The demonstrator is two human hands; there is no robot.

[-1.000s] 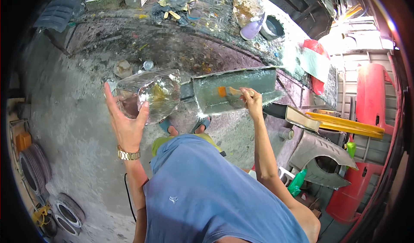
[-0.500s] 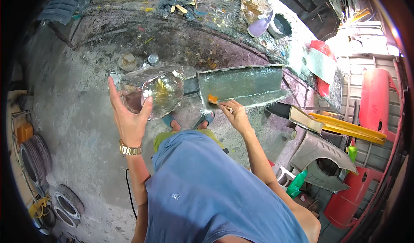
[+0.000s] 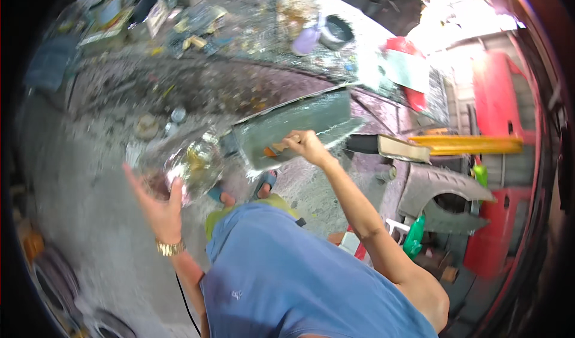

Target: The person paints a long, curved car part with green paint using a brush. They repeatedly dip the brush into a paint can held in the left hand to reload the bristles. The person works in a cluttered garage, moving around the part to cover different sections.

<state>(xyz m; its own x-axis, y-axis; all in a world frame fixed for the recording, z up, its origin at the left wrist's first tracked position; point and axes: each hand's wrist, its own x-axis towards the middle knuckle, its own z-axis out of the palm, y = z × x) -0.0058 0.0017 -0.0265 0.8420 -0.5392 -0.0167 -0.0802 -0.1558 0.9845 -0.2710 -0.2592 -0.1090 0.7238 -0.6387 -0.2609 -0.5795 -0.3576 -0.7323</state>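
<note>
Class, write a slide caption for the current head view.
Right hand holds a brush over a grey-green panel; left hand holds a clear container.

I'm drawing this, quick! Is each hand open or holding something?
Left hand: holding a clear plastic container, fingers spread.
Right hand: closed, holding a paintbrush.

A long grey panel (image 3: 305,119) is slanting up to the right, shining. A little orange-tipped brush (image 3: 274,150) is pointing left over the panel. A clear, shiny tub (image 3: 206,153) is showing yellow, just left of the panel.
</note>
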